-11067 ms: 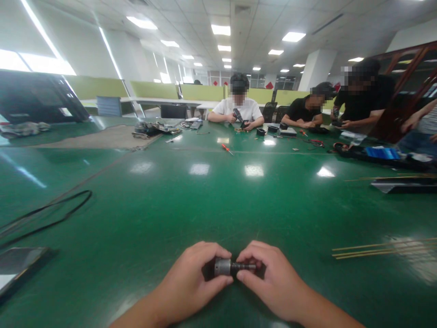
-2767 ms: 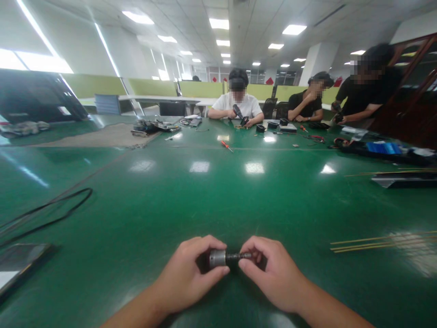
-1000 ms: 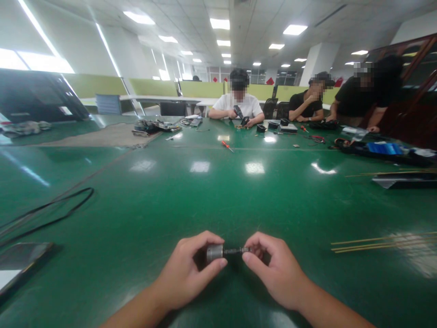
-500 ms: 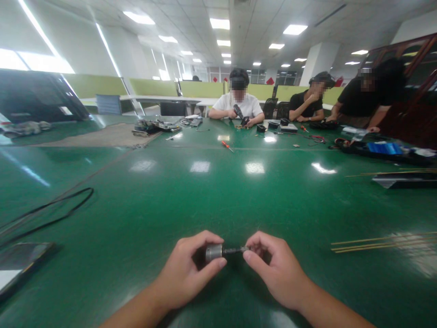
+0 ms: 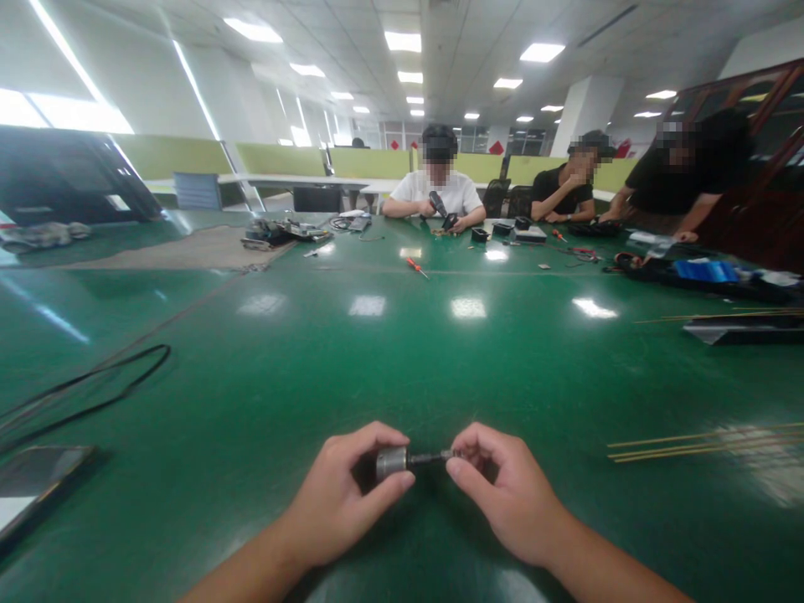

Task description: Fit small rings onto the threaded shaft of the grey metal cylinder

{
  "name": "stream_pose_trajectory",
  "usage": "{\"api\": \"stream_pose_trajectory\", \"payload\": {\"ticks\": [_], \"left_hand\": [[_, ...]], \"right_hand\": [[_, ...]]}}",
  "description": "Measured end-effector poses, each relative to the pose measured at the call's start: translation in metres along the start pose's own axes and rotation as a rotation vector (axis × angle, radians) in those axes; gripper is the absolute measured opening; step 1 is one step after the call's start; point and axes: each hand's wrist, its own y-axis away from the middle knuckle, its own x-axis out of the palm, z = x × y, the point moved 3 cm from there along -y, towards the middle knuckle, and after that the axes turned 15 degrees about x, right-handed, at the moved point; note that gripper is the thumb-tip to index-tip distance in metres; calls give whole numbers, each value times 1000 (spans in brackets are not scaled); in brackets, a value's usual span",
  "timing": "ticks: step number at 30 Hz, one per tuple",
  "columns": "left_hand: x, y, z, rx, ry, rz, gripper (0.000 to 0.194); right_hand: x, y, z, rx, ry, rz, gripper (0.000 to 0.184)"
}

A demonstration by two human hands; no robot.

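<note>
Low in the middle of the head view, a grey metal cylinder with a thin dark shaft [image 5: 393, 461] lies sideways between my hands. My left hand [image 5: 355, 477] curls around the cylinder, thumb below and fingers above. At the right, my right hand [image 5: 502, 481] pinches the far end of the shaft between thumb and fingers. That shaft end is partly hidden by the fingertips, and the exact kind of part does not show clearly. Both hands are just above the green tabletop [image 5: 301, 377].
Thin yellowish rods [image 5: 678, 450] lie to the right, a dark flat panel [image 5: 43, 477] and a black cable [image 5: 144, 377] to the left. Farther off is a red screwdriver [image 5: 416, 267]. Across the table, a person in a white shirt [image 5: 402, 197] holds a dark tool; others are at the right.
Nearly everything stays the same. Both hands keep their hold on the metal cylinder and its shaft; the view has shifted very slightly.
</note>
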Motion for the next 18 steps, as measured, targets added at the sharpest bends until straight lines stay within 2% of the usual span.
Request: {"api": "stream_pose_trajectory", "payload": {"ticks": [11,18], "left_hand": [[-2,2,2,-14,40,-10,17],[-3,2,5,-79,77,-12,17]], "right_hand": [[-1,-1,-1,0,2,-15,14],[-1,-2,-3,9,-26,-23,15]]}}
